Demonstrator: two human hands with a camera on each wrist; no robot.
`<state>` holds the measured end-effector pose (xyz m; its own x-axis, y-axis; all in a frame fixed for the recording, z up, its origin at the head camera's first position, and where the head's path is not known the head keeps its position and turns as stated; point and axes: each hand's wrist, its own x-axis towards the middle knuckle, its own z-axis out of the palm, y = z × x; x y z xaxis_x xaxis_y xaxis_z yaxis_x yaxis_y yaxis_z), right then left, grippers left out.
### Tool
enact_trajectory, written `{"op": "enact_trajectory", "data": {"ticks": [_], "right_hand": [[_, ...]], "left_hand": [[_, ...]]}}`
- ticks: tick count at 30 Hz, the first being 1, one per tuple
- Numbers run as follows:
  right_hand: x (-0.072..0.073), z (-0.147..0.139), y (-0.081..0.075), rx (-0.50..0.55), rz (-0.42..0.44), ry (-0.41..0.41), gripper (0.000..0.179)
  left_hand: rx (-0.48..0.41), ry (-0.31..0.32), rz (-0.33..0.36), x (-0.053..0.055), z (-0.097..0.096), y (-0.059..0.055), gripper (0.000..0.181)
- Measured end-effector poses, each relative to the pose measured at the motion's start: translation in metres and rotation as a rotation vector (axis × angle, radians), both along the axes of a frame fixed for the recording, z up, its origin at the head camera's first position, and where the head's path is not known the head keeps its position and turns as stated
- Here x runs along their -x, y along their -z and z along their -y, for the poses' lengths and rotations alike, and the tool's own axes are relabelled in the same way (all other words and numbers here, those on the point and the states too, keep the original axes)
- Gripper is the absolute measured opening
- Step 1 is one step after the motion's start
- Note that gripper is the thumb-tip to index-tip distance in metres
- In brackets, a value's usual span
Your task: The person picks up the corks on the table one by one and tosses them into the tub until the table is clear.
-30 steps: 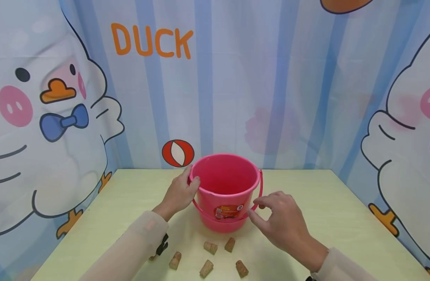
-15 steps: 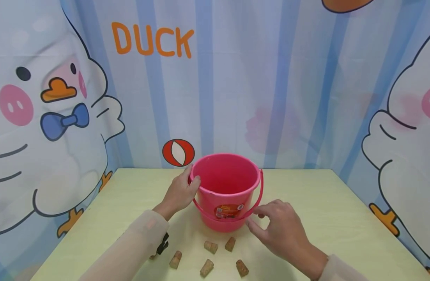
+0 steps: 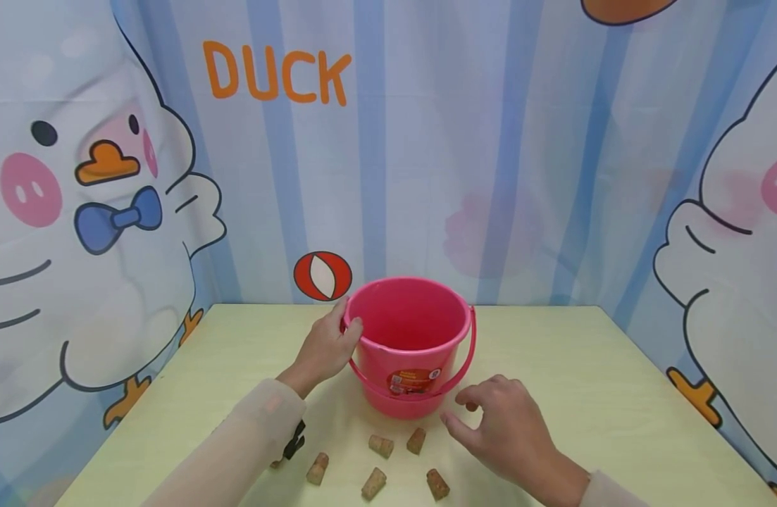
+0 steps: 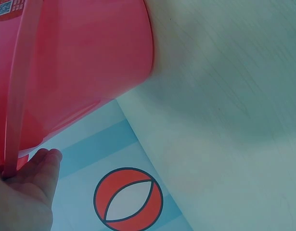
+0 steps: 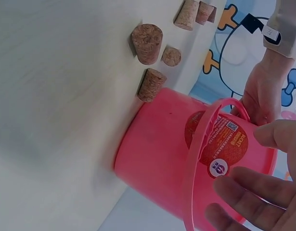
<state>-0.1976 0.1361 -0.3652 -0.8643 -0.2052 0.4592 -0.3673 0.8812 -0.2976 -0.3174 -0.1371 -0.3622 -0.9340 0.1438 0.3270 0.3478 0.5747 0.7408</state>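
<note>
A pink plastic bucket (image 3: 374, 362) stands upright at the table's middle, a red label on its front. My left hand (image 3: 325, 348) grips its rim at the left, the thumb over the edge and the other fingers outside. The bucket's handle (image 3: 472, 338) hangs down across the front. To the right of the bucket, my right hand (image 3: 505, 429) has fingers and thumb spread apart with nothing between them, just off the handle. In the right wrist view, the fingers (image 5: 253, 192) overlap the bucket's side near the label.
Several corks lie on the pale yellow table (image 3: 553, 359) in front of the bucket, the closest being one cork (image 3: 416, 441) near its base. My left sleeve (image 3: 236, 436) partly hides another at the left. A duck-print curtain (image 3: 420, 141) encloses the back and sides.
My right hand has let go of the bucket's handle and drawn down towards me, apart from it. The handle has lowered slightly against the bucket. My left hand stays on the rim.
</note>
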Motion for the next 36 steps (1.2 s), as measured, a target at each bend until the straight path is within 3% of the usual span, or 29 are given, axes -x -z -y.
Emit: {"op": "enact_trajectory", "data": {"ticks": [15,21,36], "right_hand": [[-0.004,0.003,0.008,-0.111,0.177,-0.015,0.029],[-0.003,0.004,0.011,-0.111,0.23,-0.024,0.031],[-0.002,0.01,0.022,-0.129,0.265,-0.146,0.032]], "left_hand": [[0.004,0.0,-0.003,0.0,0.001,0.001,0.067],[0.007,-0.001,-0.008,0.0,0.001,0.001,0.067],[0.002,0.003,-0.009,-0.002,0.0,-0.001,0.067]]}}
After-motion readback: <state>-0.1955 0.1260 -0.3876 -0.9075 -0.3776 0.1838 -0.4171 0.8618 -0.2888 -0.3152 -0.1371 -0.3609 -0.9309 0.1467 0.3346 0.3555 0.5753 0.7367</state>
